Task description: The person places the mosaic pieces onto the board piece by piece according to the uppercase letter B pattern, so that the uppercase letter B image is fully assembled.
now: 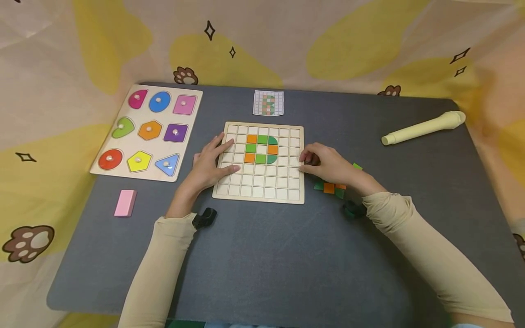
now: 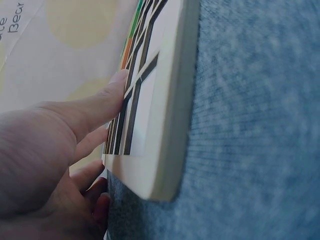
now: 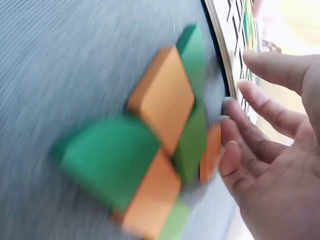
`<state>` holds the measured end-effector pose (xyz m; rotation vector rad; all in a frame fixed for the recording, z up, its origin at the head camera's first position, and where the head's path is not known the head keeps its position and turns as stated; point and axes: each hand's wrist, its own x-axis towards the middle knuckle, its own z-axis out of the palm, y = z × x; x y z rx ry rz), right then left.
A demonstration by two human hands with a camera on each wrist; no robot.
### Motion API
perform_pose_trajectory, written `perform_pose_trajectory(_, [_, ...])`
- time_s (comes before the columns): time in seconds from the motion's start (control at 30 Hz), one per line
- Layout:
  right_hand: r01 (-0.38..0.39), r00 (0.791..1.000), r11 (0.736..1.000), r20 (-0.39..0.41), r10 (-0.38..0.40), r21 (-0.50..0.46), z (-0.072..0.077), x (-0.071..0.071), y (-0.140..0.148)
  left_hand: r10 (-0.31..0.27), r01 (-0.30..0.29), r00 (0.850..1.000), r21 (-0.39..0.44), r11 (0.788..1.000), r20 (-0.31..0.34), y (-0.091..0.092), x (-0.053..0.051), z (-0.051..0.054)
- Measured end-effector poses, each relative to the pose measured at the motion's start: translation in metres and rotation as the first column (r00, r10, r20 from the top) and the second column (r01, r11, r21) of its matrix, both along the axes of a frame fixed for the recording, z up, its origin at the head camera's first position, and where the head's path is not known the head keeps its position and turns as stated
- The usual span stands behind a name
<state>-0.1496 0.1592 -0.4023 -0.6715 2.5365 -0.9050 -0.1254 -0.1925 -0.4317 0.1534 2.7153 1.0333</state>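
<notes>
A light wooden grid board (image 1: 258,181) lies on the grey table, with orange and green tiles (image 1: 262,139) set in a ring in its upper middle; some right-side tiles are rounded. My left hand (image 1: 208,165) rests at the board's left edge, fingers spread; its thumb lies on the grid in the left wrist view. At the right edge is my right hand (image 1: 326,163), thumb and fingertips by the frame. Between those fingertips no tile shows. Loose orange and green tiles (image 3: 167,97) lie in a pile beside and partly under this hand, blurred in the right wrist view.
A small pattern card (image 1: 268,103) lies behind the board. To the left is a knobbed shape puzzle (image 1: 133,143), with a pink block (image 1: 125,203) before it and another pink piece partly behind my left hand. A pale yellow microphone-shaped stick (image 1: 422,129) lies far right.
</notes>
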Motion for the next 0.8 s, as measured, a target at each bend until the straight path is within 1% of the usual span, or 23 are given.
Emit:
perform_pose_trajectory(0.2, [-0.033,0.999,0.999,0.036,0.032,0.036,0.007,0.003,0.03,-0.007,0.007,1.0,0.002,1.0,-0.004,0.0,0.0,0.0])
perform_pose_trajectory(0.3, [-0.033,0.998,0.998,0.061,0.031,0.044,0.01,0.004,0.039,-0.011,0.011,1.0,0.003,1.0,-0.005,0.0,0.001,0.0])
perform_pose_trajectory(0.5, [0.013,0.998,0.998,0.061,-0.017,0.055,0.01,0.007,0.051,-0.015,0.015,1.0,-0.002,1.0,-0.001,0.0,0.0,0.0])
perform_pose_trajectory(0.8, [0.075,0.995,0.996,0.057,-0.079,0.057,0.009,0.007,0.05,-0.014,0.015,1.0,-0.005,1.0,0.008,-0.001,0.0,0.0])
